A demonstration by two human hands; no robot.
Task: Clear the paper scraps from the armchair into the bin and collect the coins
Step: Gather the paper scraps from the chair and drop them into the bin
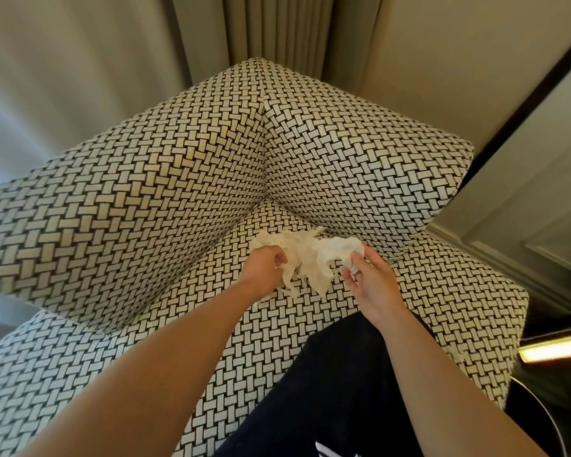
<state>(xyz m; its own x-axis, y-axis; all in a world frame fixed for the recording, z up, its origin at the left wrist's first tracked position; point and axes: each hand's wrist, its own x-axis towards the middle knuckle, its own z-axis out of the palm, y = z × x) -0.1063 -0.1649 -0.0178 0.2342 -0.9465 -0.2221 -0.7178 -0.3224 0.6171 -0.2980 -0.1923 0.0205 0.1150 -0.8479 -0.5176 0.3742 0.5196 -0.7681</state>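
Armchair (pixel 185 179): upholstered in a black-and-cream basket-weave fabric, seen from above with the back and one arm meeting in an inner corner.
Paper scraps (pixel 305 258): a crumpled white bunch of thin paper, lying on the seat close to that inner corner and stretched between both hands.
Left hand (pixel 264 265): fingers curled into a loose fist around the left end of the bunch, a torn strip hanging down below the knuckles.
Right hand (pixel 371 282): palm turned up, thumb and fingertips (pixel 355 262) pinching the right end of the paper; the remaining fingers are only half bent (not pressed into the palm).
Seat cushion (pixel 442 291): bare apart from the paper; its front edge is crossed by a dark trouser leg (pixel 327 390).
Surroundings: pale curtains (pixel 271 24) hang behind the chair's back, and a lit strip (pixel 554 349) glows beyond the seat's right edge.
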